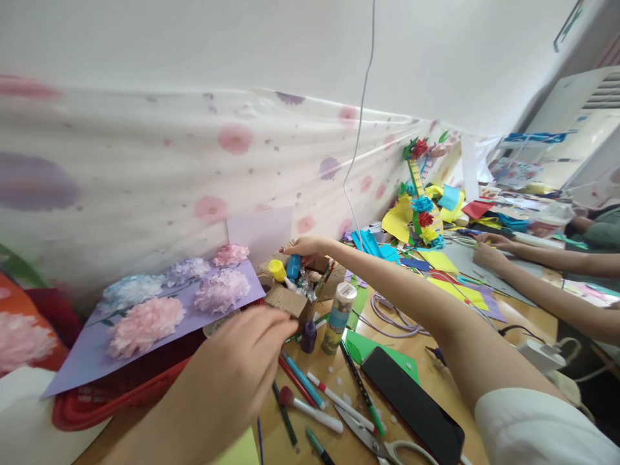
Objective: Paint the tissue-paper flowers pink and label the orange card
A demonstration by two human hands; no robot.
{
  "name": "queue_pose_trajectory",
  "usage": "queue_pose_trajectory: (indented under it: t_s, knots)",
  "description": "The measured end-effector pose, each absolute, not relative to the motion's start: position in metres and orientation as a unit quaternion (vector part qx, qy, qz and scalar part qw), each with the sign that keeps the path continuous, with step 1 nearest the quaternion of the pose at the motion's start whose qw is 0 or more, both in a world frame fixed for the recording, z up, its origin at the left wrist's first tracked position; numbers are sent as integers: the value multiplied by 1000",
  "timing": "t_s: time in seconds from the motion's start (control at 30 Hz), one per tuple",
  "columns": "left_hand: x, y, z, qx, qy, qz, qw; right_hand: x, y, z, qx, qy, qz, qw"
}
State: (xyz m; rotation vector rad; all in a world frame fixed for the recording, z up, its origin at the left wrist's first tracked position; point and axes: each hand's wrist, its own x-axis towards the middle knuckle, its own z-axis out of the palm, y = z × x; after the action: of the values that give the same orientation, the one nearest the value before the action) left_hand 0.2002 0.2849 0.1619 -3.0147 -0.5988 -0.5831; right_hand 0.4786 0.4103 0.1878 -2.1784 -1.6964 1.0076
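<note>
My right hand [307, 247] reaches across to a small cardboard box [287, 301] by the wall, its fingers bent over a small blue object [293, 267] at the box's top. A yellow-capped item [276, 270] and a crinkled clear wrapper stick up beside it. In front, my left hand [247, 361] hovers blurred near the box's front flap, fingers loosely curved; its fingertips are partly hidden and no held thing shows. Close to the left fingertips stand a small dark purple bottle [309, 336] and a patterned canister [339, 318].
A red basket [82, 410] carries a lilac sheet [82, 368] with paper flowers. Scissors [375, 442], a phone [414, 403], pens and a makeup brush [314, 413] lie near. Coloured paper and a flower-decorated piece [423, 206] stand further right, beside another person's hands [491, 250].
</note>
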Motion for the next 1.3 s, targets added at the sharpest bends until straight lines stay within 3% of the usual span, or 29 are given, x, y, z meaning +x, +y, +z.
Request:
queue_pose_trajectory:
  t_s: [0.13, 0.43, 0.8, 1.03, 1.3]
  knots:
    - [295, 343, 195, -969, -229, -87, 21, 479, 407, 192, -737, -592, 319, 75]
    - [329, 379, 156, -967, -246, 3, 66, 496, 408, 185, -723, -641, 259, -1]
    - [332, 384, 155, -964, -245, 80, 58, 505, 392, 209, -662, -684, 199, -233]
    - [332, 378, 160, -959, -265, 86, 58, 502, 401, 239, -665, -690, 58, -281]
    - [332, 375, 160, -949, -300, 71, 64, 503, 405, 222, -652, -706, 9, -277]
